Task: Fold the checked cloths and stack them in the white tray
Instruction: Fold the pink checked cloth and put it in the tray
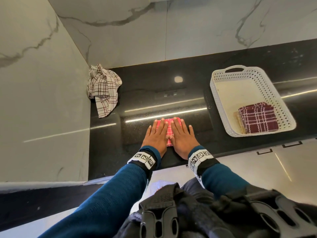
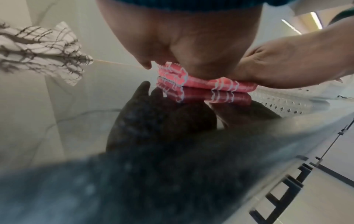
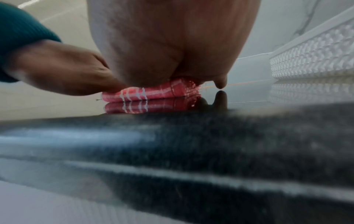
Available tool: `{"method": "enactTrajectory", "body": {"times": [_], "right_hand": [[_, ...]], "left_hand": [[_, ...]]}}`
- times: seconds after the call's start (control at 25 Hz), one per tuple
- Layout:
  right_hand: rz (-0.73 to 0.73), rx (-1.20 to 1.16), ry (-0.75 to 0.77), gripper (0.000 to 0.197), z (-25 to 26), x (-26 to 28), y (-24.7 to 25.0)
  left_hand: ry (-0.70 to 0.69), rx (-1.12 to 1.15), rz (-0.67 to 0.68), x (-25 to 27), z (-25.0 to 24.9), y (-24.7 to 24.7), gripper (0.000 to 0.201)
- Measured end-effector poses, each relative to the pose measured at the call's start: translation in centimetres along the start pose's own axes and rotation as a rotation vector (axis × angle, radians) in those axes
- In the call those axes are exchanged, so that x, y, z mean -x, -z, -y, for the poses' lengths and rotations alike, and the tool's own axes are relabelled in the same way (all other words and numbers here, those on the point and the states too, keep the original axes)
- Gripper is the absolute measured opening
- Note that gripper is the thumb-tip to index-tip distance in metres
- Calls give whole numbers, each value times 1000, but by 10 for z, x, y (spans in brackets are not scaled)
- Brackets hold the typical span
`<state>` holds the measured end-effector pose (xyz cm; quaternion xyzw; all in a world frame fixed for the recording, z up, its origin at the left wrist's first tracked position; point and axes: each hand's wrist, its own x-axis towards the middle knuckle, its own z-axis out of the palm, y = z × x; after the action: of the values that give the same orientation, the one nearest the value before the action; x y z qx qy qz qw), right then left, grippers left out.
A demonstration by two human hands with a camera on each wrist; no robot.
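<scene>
A folded pink checked cloth [image 1: 169,125] lies on the black counter [image 1: 137,93] near its front edge. My left hand [image 1: 157,133] and right hand [image 1: 181,133] press flat on it side by side, fingers straight, covering most of it. The wrist views show the pink cloth [image 2: 201,81] [image 3: 151,92] as a thick folded pad under both palms. A crumpled white checked cloth [image 1: 103,86] [image 2: 42,50] sits in the back left corner. The white tray [image 1: 221,100] stands at the right, holding a folded maroon checked cloth [image 1: 257,117] at its near end.
Marble walls [image 1: 42,100] close in the counter at the left and back. The tray's perforated wall [image 3: 310,54] is close on the right of my hands. Drawer fronts with dark handles [image 2: 283,195] run below the counter's front edge.
</scene>
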<state>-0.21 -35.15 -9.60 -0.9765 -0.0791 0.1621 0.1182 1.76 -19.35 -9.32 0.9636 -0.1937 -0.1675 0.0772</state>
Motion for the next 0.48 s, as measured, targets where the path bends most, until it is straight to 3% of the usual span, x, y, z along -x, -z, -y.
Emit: {"method": "enactTrajectory", "body": {"times": [0.2, 0.32, 0.4, 0.48], "right_hand": [[45, -57, -105, 71, 2, -9, 15], [-58, -173, -321, 73, 3, -12, 16], [-77, -271, -330, 48, 0, -17, 10], [-36, -418, -390, 28, 3, -17, 12]], "left_hand": [[32, 58, 19, -11, -3, 14, 72], [279, 365, -127, -7, -1, 17, 76], [434, 631, -197, -3, -2, 18, 60], [583, 773, -144, -1, -5, 25, 57]]}}
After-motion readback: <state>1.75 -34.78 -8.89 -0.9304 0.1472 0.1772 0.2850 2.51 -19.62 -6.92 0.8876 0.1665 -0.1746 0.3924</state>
